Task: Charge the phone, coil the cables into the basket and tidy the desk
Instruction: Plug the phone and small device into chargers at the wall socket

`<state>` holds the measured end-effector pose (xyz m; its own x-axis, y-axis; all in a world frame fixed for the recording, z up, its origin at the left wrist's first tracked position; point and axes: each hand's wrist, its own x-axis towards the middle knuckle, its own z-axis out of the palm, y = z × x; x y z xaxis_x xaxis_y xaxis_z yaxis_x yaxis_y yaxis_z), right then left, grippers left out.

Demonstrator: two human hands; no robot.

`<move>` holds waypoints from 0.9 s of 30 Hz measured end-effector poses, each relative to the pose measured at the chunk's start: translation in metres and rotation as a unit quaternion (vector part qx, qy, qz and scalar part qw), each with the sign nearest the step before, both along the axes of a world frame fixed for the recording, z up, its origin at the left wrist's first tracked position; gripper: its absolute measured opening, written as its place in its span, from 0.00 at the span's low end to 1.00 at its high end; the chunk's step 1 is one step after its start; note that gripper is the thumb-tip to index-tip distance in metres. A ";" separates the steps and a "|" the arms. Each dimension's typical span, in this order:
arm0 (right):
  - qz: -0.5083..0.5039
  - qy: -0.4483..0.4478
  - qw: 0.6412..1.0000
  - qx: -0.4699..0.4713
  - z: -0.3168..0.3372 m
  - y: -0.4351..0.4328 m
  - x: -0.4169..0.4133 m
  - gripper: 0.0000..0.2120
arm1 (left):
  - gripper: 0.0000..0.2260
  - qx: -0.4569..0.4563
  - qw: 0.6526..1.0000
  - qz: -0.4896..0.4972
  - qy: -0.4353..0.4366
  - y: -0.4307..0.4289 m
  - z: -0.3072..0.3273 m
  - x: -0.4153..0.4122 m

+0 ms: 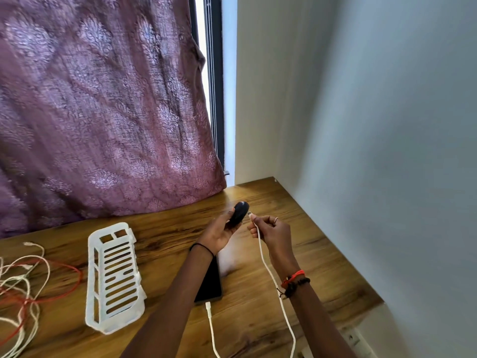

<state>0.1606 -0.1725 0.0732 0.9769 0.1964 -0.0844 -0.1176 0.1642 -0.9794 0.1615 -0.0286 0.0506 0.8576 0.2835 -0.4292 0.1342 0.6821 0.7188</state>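
Note:
My left hand (222,229) holds a black rounded charger (239,212) above the wooden desk (304,244). My right hand (271,229) pinches the plug end of a white cable (268,270), its tip just beside the charger. That cable loops down off the frame's bottom and comes back up to the black phone (211,282), which lies flat on the desk partly under my left forearm. A white slotted basket (114,277) stands on the desk to the left of the phone.
A tangle of white and red cables (23,285) lies at the desk's left edge. A purple curtain (103,112) hangs behind the desk. A wall runs along the right side, with a white socket (352,338) low beside the desk's right edge.

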 end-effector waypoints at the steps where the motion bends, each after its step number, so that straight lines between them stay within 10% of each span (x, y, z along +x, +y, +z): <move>1: 0.002 -0.007 1.000 -0.003 0.003 0.003 -0.002 0.11 | 0.09 -0.010 1.000 -0.001 -0.005 0.002 0.006 -0.003; 27: 0.005 -0.138 0.986 -0.090 0.043 0.037 -0.026 0.09 | 0.06 0.047 0.995 0.016 -0.088 0.027 0.055 -0.036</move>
